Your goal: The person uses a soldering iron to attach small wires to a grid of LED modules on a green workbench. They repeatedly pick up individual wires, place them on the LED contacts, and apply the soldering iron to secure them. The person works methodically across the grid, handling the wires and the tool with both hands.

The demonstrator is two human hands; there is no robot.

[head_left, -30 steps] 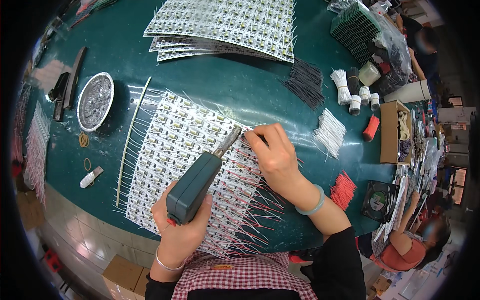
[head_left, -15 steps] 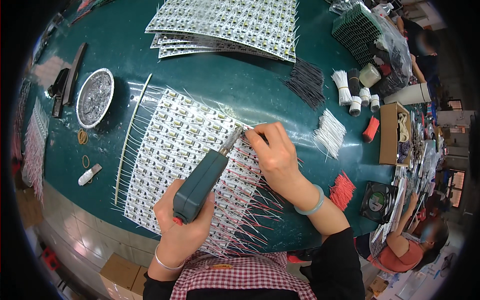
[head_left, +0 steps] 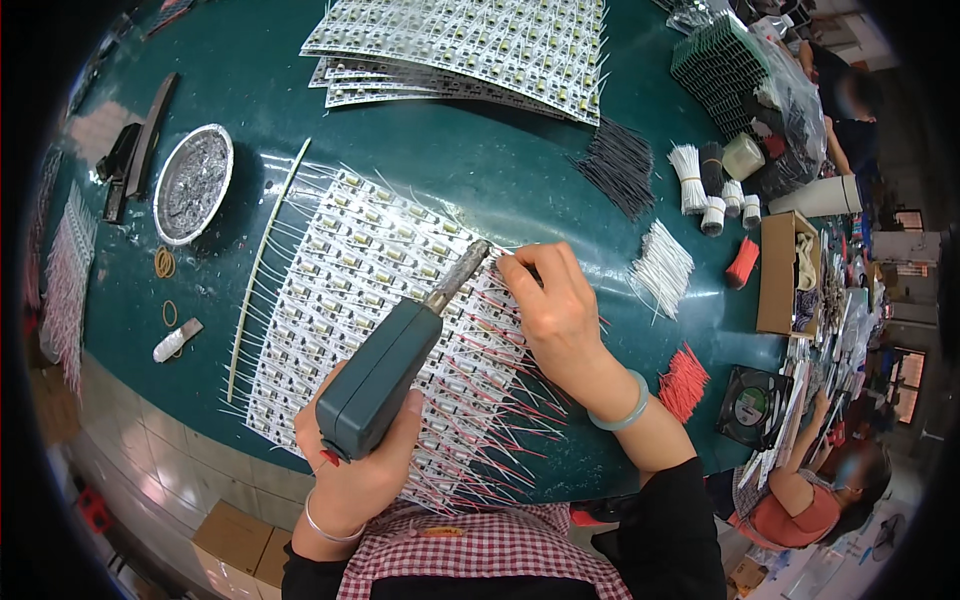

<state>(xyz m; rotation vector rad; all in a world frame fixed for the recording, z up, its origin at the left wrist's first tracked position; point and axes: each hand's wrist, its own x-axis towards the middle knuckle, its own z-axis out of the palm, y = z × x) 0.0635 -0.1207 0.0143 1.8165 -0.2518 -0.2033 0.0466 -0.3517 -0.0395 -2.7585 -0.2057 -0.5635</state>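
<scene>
My left hand point(head_left: 352, 470) grips a dark green soldering gun point(head_left: 385, 375) whose metal tip reaches the upper right part of a white circuit panel point(head_left: 340, 270) lying on the green table point(head_left: 450, 160). My right hand point(head_left: 555, 305) pinches a thin wire at the gun's tip, fingers closed on it. Red and white wire leads point(head_left: 500, 420) stick out along the panel's edges.
More circuit panels point(head_left: 470, 45) are stacked at the far side. A round metal dish point(head_left: 192, 182) and a black tool point(head_left: 135, 150) sit far left. Bundles of black wires point(head_left: 620, 165), white wires point(head_left: 662, 268) and red wires point(head_left: 685, 380) lie at right. Another person point(head_left: 815, 480) sits lower right.
The soldering gun's tip and my right hand have shifted slightly up and right along the panel's edge. Otherwise little has moved.
</scene>
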